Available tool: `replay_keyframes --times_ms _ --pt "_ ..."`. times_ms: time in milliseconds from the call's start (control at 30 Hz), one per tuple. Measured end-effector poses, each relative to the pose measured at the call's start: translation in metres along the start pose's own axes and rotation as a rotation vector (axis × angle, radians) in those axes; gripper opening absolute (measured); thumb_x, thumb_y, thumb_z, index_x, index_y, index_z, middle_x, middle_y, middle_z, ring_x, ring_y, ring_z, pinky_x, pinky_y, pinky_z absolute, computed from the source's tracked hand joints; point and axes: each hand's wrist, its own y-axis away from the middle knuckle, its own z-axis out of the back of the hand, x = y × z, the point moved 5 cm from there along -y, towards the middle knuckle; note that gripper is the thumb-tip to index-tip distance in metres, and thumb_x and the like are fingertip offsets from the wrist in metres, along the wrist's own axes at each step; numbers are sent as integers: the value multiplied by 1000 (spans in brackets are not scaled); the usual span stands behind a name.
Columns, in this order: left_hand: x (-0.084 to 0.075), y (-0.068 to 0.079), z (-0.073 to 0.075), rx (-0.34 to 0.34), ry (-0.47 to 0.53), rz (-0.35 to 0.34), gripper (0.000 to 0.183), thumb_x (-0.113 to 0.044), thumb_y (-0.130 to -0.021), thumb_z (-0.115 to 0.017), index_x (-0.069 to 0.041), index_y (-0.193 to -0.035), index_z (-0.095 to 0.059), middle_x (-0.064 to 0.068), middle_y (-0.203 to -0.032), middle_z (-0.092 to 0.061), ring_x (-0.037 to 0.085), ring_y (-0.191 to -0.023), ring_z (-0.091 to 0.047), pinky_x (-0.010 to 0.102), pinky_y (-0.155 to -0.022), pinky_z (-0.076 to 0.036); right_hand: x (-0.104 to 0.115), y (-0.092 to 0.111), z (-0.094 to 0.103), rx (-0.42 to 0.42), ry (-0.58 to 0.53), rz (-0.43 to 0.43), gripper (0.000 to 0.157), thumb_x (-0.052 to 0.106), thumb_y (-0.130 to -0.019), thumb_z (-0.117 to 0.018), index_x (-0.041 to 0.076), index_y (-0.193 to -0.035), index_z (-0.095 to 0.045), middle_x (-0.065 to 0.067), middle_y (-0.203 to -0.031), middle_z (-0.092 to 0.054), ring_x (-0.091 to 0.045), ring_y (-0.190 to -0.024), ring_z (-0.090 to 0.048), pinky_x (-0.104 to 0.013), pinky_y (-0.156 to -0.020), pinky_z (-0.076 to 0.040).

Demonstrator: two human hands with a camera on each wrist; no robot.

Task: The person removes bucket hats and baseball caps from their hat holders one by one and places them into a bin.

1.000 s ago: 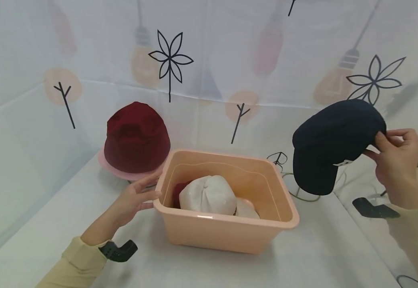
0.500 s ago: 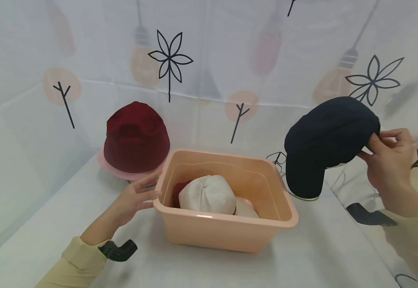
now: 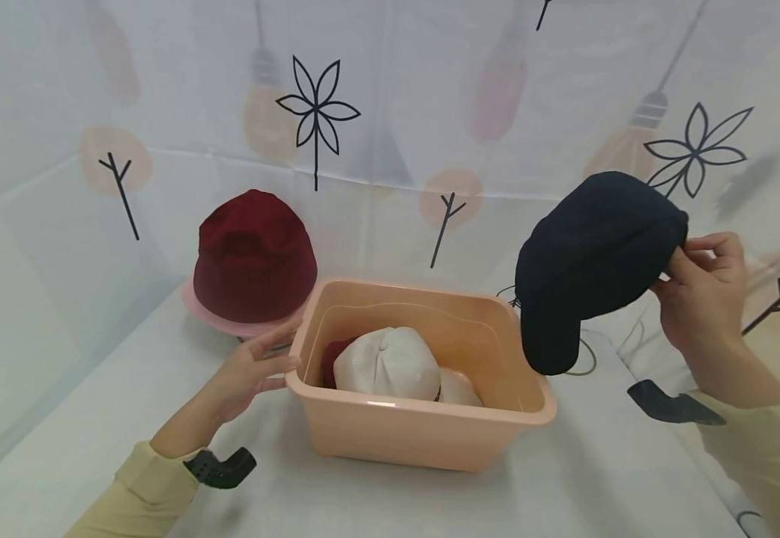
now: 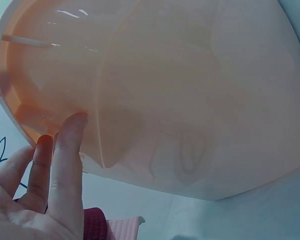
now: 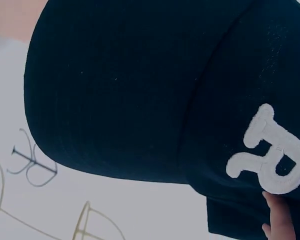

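Observation:
In the head view my right hand (image 3: 702, 299) pinches a navy baseball cap (image 3: 598, 246) by its back edge. The cap hangs in the air with its brim (image 5: 110, 90) down, close to the right rim of a peach plastic tub (image 3: 397, 441). A white letter R patch (image 5: 275, 155) shows on its front in the right wrist view. My left hand (image 3: 245, 373) touches the tub's left rim; its straight fingers (image 4: 67, 155) lie against the outer wall in the left wrist view. A cream cap (image 3: 390, 366) sits in the tub, partly covering something dark red (image 3: 330, 362).
Behind and left of the tub, a dark red bucket hat (image 3: 255, 261) rests on a pink brimmed piece (image 3: 195, 305). A white cloth covers the table (image 3: 249, 508). A patterned curtain (image 3: 390, 97) hangs at the back and sides.
My right hand has carried the navy cap leftward to the tub's right rim, and its brim has turned so the front patch is no longer seen in the head view. My left hand and the tub stay put.

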Motion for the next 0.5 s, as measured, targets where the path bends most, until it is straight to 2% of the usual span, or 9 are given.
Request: replay_keyframes --times_ms 200,500 --pt "0 0 0 -3 2 3 68 -14 -89 -62 -12 -147 -27 19 -145 -30 41 -128 -34 48 -87 -47 -7 4 -20 70 26 -21 24 -19 -82 -54 -2 -90 -41 -18 -84 -56 -26 -67 -62 -31 -54 -51" --pt "1 0 1 -3 0 2 68 -15 -89 -62 -14 -147 -27 18 -145 -29 41 -128 -34 48 -87 -47 -19 13 -48 243 -1 -40 19 -18 -85 -51 -3 -90 -41 -20 -85 -58 -28 -74 -64 -32 -60 -53"
